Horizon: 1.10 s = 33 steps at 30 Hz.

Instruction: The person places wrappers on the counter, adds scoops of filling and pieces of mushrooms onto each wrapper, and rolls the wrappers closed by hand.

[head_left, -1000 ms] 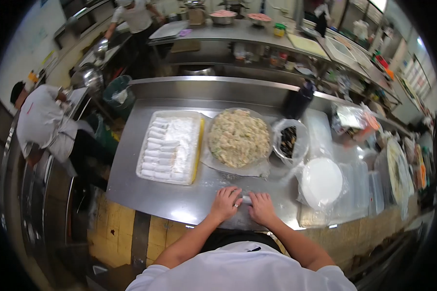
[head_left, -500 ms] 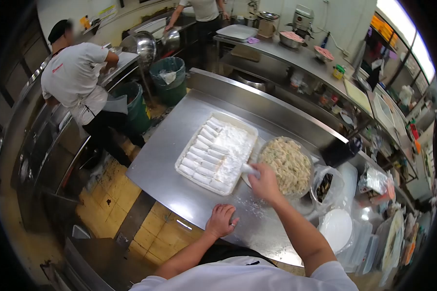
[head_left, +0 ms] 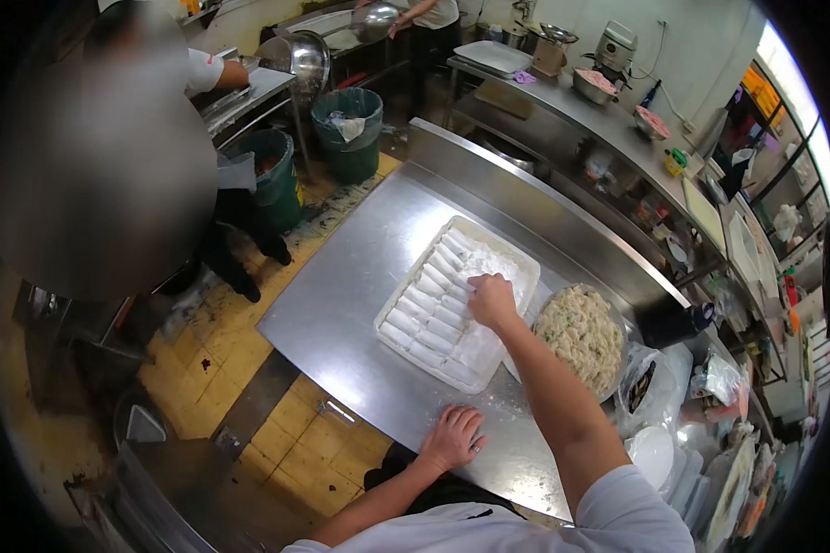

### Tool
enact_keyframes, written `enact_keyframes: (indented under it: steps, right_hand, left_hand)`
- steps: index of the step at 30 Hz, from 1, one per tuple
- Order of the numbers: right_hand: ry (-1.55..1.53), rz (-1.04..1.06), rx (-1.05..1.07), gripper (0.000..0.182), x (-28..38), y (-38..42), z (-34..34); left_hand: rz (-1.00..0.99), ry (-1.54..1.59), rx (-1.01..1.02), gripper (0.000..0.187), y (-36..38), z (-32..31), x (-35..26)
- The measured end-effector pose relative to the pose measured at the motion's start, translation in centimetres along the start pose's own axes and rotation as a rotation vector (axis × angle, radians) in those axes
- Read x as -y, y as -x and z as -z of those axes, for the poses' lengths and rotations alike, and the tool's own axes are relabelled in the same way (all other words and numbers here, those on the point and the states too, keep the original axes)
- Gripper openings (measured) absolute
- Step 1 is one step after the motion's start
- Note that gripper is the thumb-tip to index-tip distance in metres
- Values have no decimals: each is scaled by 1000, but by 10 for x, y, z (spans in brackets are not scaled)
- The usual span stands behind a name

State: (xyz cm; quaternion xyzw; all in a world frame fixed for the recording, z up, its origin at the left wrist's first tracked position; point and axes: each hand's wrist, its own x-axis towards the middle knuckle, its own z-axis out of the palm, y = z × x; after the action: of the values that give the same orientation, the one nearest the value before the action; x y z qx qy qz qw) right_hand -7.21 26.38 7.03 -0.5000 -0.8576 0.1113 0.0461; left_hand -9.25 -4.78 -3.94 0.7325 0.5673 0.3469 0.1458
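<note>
A pale rectangular tray [head_left: 389, 339] lies on the steel table, with rows of white floured rolls [head_left: 431, 286] on its left part and loose white powder [head_left: 503, 267] on its right. Over the middle of the tray, my right hand [head_left: 492, 300] has its fingers pressed together and pointing down at the rolls; what they hold is hidden. My left hand [head_left: 450, 438] lies palm down on the table's near edge, fingers slightly apart, holding nothing. Right of the tray stands a round bowl of lumpy pale filling with green bits [head_left: 579, 339], close to my right forearm.
The steel table [head_left: 341, 267] has a raised back edge. Plastic bags [head_left: 644, 387], a white round lid [head_left: 652, 456] and a dark bottle [head_left: 678, 324] are at the right. Green bins [head_left: 349, 138] stand beyond the left corner. One co-worker is blurred at left; another is at the back.
My right hand, which held a white roll beside the bowl, has moved left over the tray. The view has shifted, and my left hand still rests at the table edge.
</note>
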Motion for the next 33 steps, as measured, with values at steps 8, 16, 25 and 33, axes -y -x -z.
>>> enact_keyframes:
  steps: [8,16,25,33]
  right_hand:
    - [-357,-13,-521,31,3,125,43]
    - [-386,-559,-414,28,-55,392,-3]
    - [163,-905,-722,32,-151,555,18]
    - [182,-796,-726,11,-202,593,12]
  left_hand:
    - [-45,45,101,50,5,-9,3]
    - [-178,73,146,54,4,-3,1]
    - [-280,116,198,53,-6,-26,-34]
    - [-464,227,269,57,-18,-84,-121]
